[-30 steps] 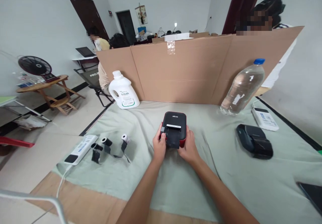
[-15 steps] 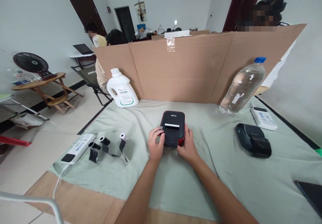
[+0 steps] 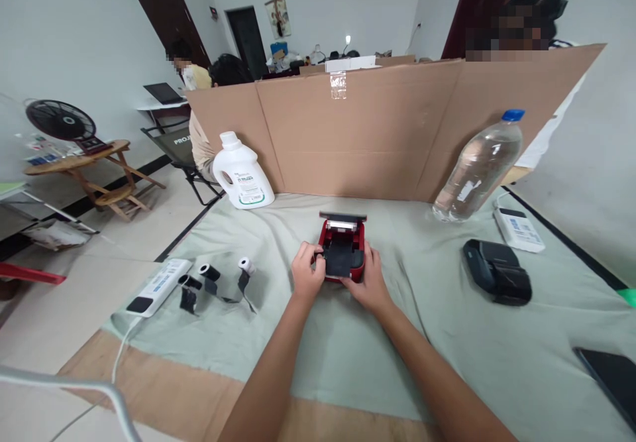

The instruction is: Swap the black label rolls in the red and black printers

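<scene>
A small red and black thermal printer (image 3: 361, 264) sits on the cloth in front of me, its lid (image 3: 342, 217) swung up at the back. A black strip of paper (image 3: 340, 258) lies across its inside and hangs over the front edge. My left hand (image 3: 308, 271) is closed on the printer's left side, fingertips at the edge near the strip. On the opposite side, my right hand (image 3: 368, 278) wraps the right wall, with the thumb at the front by the strip's end. What lies under the strip is hidden.
Left on the green cloth (image 3: 348, 349) are several small paper rolls (image 3: 209, 273) and a white power bank (image 3: 159, 287). Behind stand a white jug (image 3: 243, 173), a water bottle (image 3: 479, 167) and a cardboard screen (image 3: 358, 137). At right are a black printer (image 3: 497, 272) and a phone (image 3: 609, 379).
The printer's lid was closed and has swung up and back, showing the red inside. Both hands stay at the printer's sides, almost unmoved.
</scene>
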### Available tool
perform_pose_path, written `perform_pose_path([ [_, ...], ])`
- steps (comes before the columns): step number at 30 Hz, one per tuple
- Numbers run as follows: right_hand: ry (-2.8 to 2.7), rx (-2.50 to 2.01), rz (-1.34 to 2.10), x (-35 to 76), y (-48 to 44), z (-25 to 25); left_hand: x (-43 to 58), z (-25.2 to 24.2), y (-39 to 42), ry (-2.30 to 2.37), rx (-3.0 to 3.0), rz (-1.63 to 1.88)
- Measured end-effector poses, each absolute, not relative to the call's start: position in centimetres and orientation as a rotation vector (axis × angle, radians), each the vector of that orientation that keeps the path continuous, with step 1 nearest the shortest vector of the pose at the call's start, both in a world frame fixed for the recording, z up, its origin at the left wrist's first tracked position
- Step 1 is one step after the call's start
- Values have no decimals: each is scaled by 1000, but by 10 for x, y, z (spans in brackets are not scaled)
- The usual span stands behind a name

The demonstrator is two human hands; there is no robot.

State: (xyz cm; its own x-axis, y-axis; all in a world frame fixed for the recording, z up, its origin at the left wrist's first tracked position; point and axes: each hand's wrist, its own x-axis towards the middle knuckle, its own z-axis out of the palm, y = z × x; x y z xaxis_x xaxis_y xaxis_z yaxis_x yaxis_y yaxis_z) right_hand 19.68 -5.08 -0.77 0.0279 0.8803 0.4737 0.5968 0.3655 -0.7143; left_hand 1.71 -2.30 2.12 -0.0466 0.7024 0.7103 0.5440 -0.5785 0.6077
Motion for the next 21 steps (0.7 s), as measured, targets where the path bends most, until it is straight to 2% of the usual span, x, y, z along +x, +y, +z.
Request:
perform_pose_path([
  [9,-1624,-1281,364,203,-52,3,21,6,-24,1250,2058,1832],
  [16,-1616,-1387,231,219,-31,40,19,5,-24,1244,2081,1792],
  [21,-1829,-1589,213,209,-4,76,19,6,-24,1209,2091,1811],
])
